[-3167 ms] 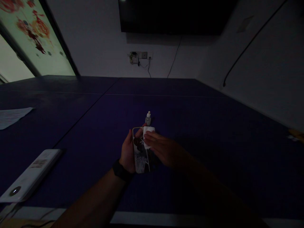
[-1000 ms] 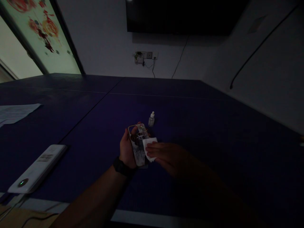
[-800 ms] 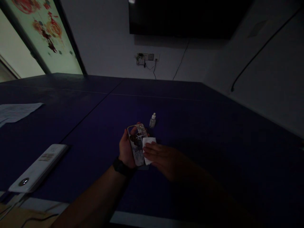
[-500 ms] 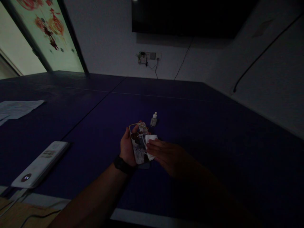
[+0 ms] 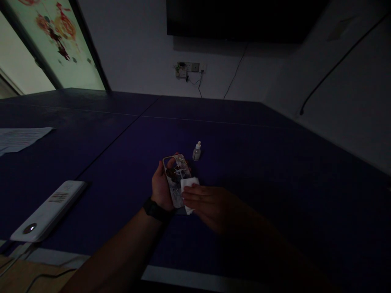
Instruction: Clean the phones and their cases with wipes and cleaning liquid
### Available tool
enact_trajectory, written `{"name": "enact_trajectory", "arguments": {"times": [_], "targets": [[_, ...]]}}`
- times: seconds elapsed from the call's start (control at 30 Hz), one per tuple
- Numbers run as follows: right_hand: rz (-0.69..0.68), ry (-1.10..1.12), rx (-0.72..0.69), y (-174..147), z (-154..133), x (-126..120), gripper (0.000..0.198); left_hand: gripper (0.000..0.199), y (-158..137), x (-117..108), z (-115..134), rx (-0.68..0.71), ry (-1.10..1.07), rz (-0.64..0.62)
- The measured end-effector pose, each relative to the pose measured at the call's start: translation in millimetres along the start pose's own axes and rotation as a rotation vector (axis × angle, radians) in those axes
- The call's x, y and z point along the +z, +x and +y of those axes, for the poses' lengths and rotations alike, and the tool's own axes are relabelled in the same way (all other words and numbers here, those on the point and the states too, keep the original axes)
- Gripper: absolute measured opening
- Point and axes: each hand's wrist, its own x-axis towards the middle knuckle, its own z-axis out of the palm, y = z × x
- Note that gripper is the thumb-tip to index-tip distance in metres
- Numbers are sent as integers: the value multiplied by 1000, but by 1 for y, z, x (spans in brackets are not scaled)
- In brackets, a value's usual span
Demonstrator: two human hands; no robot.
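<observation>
A patterned phone case (image 5: 175, 184) with a camera cut-out rests in my left hand (image 5: 161, 189), whose thumb and fingers hold it by the sides. A fingertip shows through the cut-out. My right hand (image 5: 210, 203) presses a folded white tissue (image 5: 187, 185) against the lower right part of the case, its fingers closed over the tissue. Beneath the case, a flat dark object (image 5: 181, 211) lies on the table, mostly hidden. Just beyond my hands stands a small dropper bottle (image 5: 196, 153) with a white top.
The blue table (image 5: 116, 171) carries a white power bank (image 5: 50, 211) with cables at the left, and paper sheets (image 5: 24, 139) farther off. On the wall behind are sockets (image 5: 192, 67) and a dark screen (image 5: 244, 20). The room is dim.
My right hand has slid the tissue down and slightly left over the case. My left hand still holds the case, and the whole view has shifted a little.
</observation>
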Motion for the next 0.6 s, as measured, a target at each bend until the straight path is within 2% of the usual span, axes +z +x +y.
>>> {"name": "enact_trajectory", "arguments": {"times": [0.17, 0.33, 0.4, 0.53, 0.6], "targets": [[61, -71, 77, -3, 6, 6, 34, 55, 0, 0, 2, -1, 8, -16], [2, 74, 30, -3, 0, 10, 33, 53, 0, -1, 1, 18, 21, -6], [108, 61, 195, -6, 2, 4, 33, 53, -1, 0, -1, -12, 17, -28], [529, 29, 740, -12, 14, -1, 34, 51, -5, 2, -10, -185, 42, -145], [609, 61, 838, -12, 18, 5, 36, 50, -7, 2, -20, -272, 50, -183]]}}
